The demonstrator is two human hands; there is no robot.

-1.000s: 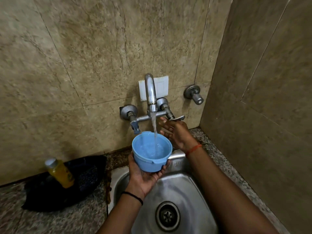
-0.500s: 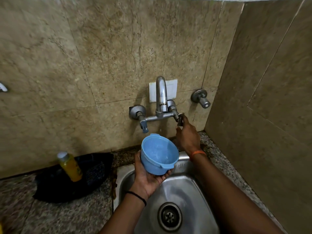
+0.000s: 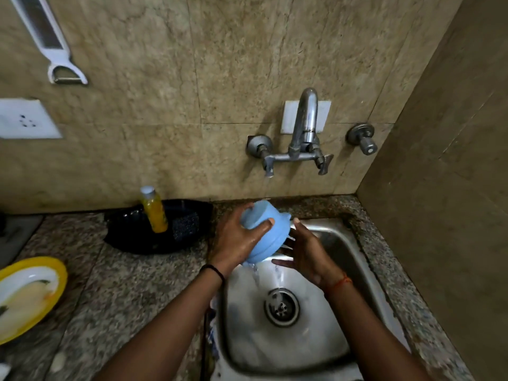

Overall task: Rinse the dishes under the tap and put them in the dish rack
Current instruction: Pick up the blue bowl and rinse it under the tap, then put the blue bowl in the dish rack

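Observation:
My left hand (image 3: 237,237) grips a small blue plastic bowl (image 3: 265,231) tipped over above the steel sink (image 3: 354,259), mouth turned down and to the right. Water pours out of it toward the drain (image 3: 281,307). My right hand (image 3: 305,254) is held with straight fingers against the bowl's rim side, under its mouth. The wall tap (image 3: 303,127) stands above; only a thin trickle drips from its left valve. A dirty yellow-rimmed plate (image 3: 27,295) lies on the counter at far left.
A black tray (image 3: 132,235) with a yellow soap bottle (image 3: 154,210) and a dark scrubber (image 3: 185,225) sits left of the sink on the granite counter (image 3: 115,292). A white peeler (image 3: 59,70) hangs on the tiled wall. A side wall closes the right.
The tap's stream stopped as my right hand turned the handle, then left it for the bowl. My left hand tipped the bowl over, and water spills into the sink. The view widened leftward.

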